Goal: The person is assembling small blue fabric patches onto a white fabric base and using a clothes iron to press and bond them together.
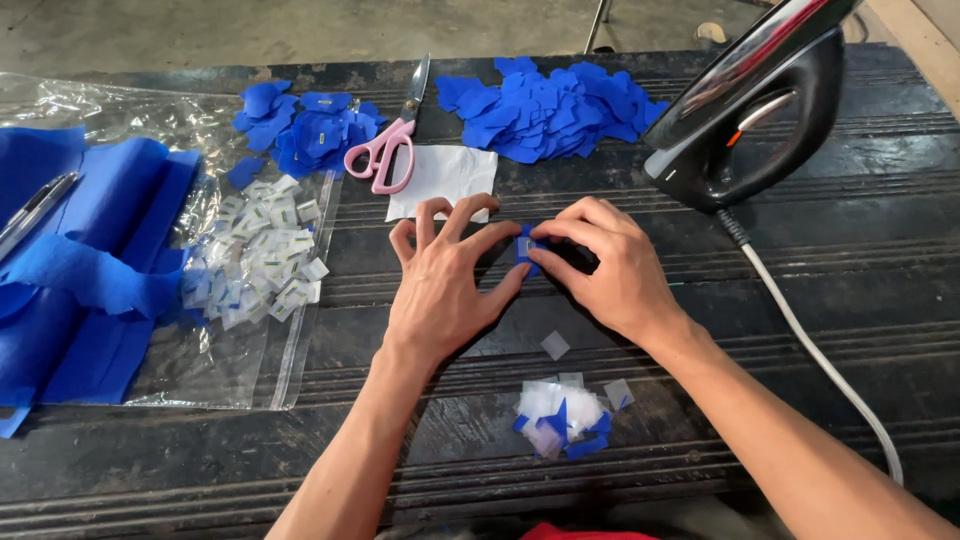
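Near pile of white and blue scraps (563,416); beyond, left hand (440,285) and right hand (605,265) pinch a small blue fabric patch (526,247) on the dark ridged table (850,260).

Left hand (440,285) and right hand (600,262) pinch a small blue fabric piece (525,248) on a dark ridged table (880,250); pink scissors (392,140), iron (760,110) and blue scrap piles (550,110) lie beyond.
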